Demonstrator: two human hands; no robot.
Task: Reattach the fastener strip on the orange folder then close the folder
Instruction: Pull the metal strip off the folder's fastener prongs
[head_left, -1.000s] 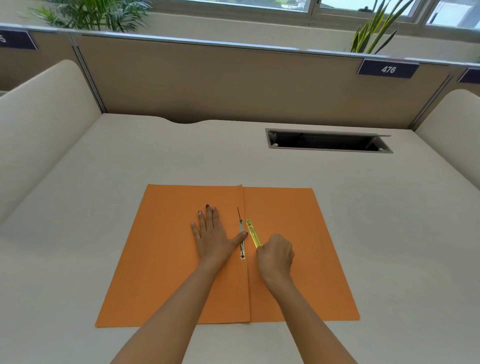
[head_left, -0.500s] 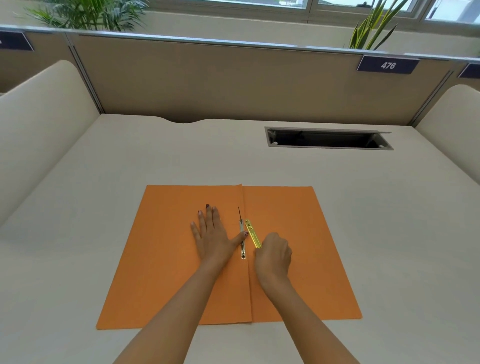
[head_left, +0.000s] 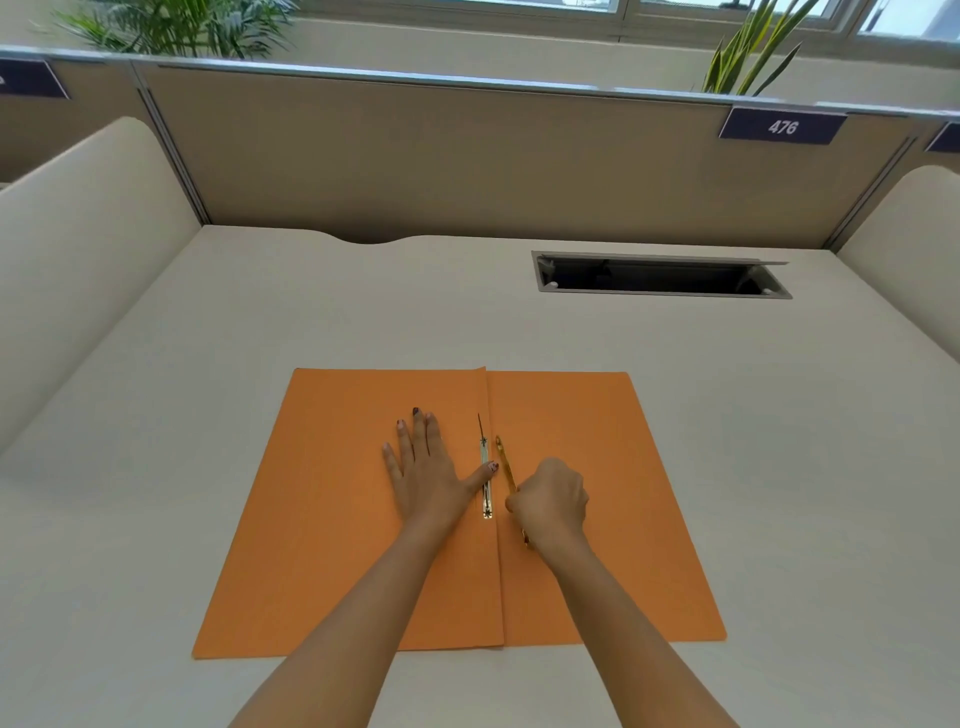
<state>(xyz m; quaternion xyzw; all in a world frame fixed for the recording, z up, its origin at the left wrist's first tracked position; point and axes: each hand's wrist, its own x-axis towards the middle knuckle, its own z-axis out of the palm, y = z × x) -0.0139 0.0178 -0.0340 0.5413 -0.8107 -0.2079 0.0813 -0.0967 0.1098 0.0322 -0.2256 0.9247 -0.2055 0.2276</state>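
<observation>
The orange folder (head_left: 597, 467) lies open and flat on the desk. My left hand (head_left: 423, 470) presses flat on its left leaf, fingers spread, thumb tip touching the white fastener base (head_left: 487, 486) along the centre fold. A thin dark prong stands up at the base's far end. My right hand (head_left: 550, 501) is closed around the yellow fastener strip (head_left: 504, 462), which lies just right of the fold, roughly parallel to it. The strip's near part is hidden in my fist, with a short tip showing below the hand.
An open cable slot (head_left: 660, 275) is cut into the desk at the back right. A beige partition (head_left: 441, 156) closes off the back, and curved side panels stand at left and right. Bare desk surrounds the folder.
The yellow strip has swung from a slant to nearly parallel with the fold. My right hand shifted slightly with it. The left hand has stayed in place.
</observation>
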